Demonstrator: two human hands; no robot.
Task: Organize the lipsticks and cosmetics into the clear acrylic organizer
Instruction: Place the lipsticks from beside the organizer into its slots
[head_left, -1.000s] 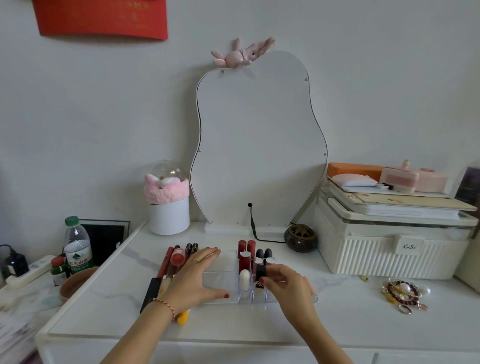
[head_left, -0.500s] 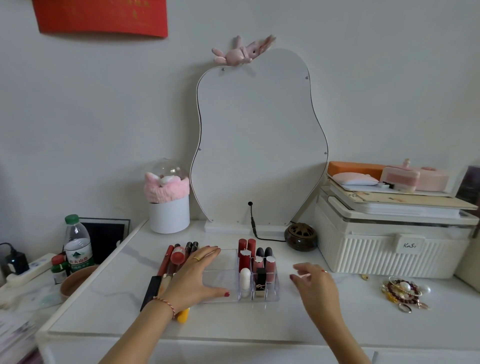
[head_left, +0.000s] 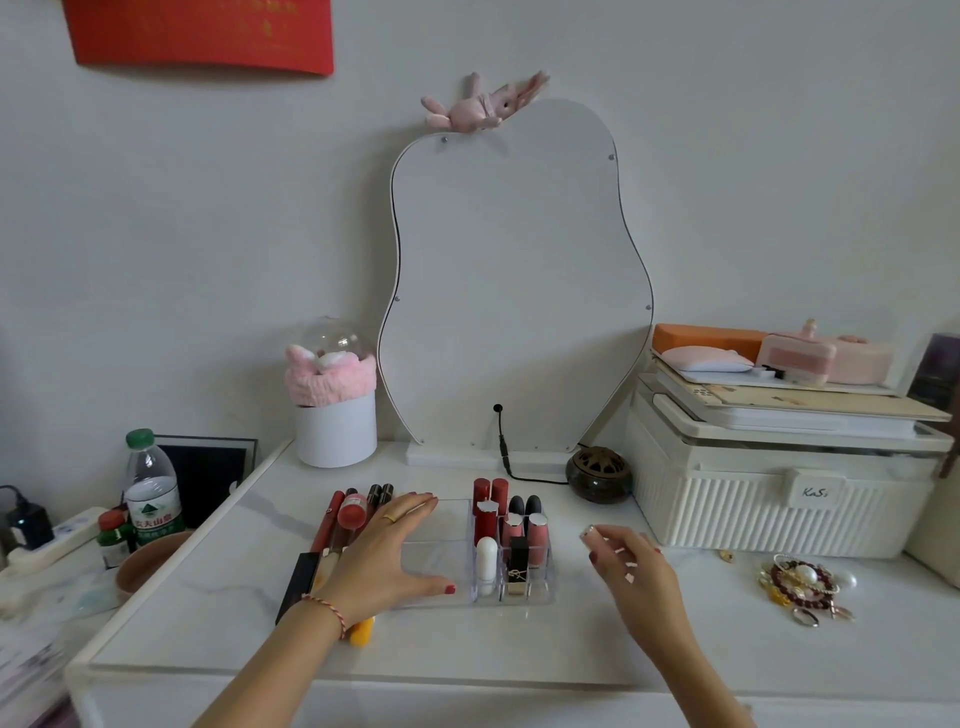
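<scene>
At the far left of the frame a clear plastic water bottle with a green cap (head_left: 150, 486) stands beside a brown round bowl (head_left: 148, 566). Right of them, on the white marble-patterned tabletop (head_left: 234, 613), a loose row of red and dark lipstick and gloss tubes (head_left: 350, 514) lies flat, partly under the left hand (head_left: 387, 558). That hand rests palm down with fingers straight and spread, its fingertips on the left, undivided section of the clear acrylic organizer (head_left: 441, 551) at lower centre. The organizer's right section holds upright lipsticks: red tubes (head_left: 488, 506) at the back, pink ones (head_left: 537, 538) mid-row, a white tube (head_left: 487, 564) and a black-and-gold one (head_left: 518, 566) in front. Just right of the organizer, apart from it, the right hand (head_left: 631, 569) hovers, fingers loosely curled, holding nothing. At the lower right lies a heap of beaded bracelets and rings (head_left: 802, 584), before a white ribbed storage box (head_left: 779, 499).
</scene>
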